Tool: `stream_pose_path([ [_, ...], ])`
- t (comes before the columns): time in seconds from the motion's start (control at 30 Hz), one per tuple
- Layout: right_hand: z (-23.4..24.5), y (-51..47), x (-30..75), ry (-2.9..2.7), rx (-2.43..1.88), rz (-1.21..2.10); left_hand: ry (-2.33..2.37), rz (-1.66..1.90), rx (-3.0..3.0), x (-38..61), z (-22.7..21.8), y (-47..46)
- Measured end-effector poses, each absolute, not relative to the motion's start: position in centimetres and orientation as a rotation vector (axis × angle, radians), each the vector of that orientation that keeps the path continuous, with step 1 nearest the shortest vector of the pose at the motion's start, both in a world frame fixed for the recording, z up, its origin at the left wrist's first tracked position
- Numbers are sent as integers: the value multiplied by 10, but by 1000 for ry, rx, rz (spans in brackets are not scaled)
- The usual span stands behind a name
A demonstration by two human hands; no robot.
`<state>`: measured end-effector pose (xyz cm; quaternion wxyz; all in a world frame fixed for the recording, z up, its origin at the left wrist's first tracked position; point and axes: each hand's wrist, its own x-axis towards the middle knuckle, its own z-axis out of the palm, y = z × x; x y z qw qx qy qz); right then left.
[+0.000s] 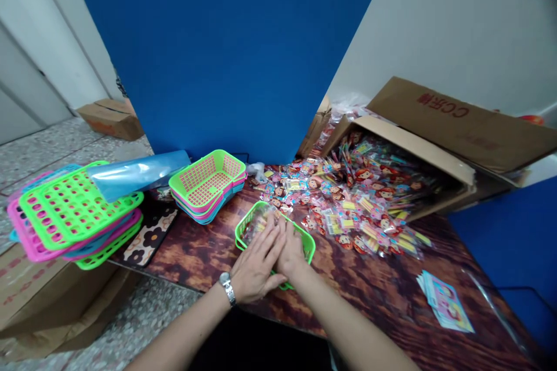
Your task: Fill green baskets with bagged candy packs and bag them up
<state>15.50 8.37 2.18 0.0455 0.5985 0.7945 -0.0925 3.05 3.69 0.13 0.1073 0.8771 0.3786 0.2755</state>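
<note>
A green plastic basket [310, 243] stands near the table's front edge with clear plastic packets [256, 225] inside. My left hand [257, 264], with a metal-band watch [227, 288] on its wrist, lies over the basket. Its fingers are stretched out flat across the packets and against my other hand. My right hand [292, 252] reaches down into the basket, pressed side by side with the left. Its fingers bend downward and their tips are hidden, so whether it grips anything does not show.
Nested baskets [209, 182] and a stack of perforated plastic pieces [65, 208] stand left. A blue film roll [141, 174] spans them. Behind the basket, packets [348, 208] spill from a cardboard box [418, 145]. Printed cards [446, 301] lie right; a blue panel [226, 58] rises behind.
</note>
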Motion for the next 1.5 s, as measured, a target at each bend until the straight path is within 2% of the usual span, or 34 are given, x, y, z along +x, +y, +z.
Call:
stream_pose_path([
  [0.1,9,76,148,2441,1842,-294,1066,713,2582,20,0,34],
  [0.2,18,77,152,2442,1819,-428,1093,674,2608,12,0,33],
  [0.4,55,94,192,2732,1229,-887,1257,627,2721,4,-4,35],
  [0.63,30,89,194,2735,1388,-440,1359,402,2836,10,-10,36],
  [0.73,25,93,195,2730,1368,-468,1408,418,2788,18,-10,37],
  [0.93,40,103,205,2805,1241,-694,1470,780,2612,25,9,49],
  [1.17,57,99,218,2888,1111,-998,1145,510,2871,14,20,80],
  [1.37,42,97,221,2835,1162,-814,1159,381,2837,17,6,81],
  [1.5,28,95,218,2800,1156,-607,1082,318,2842,16,13,86],
])
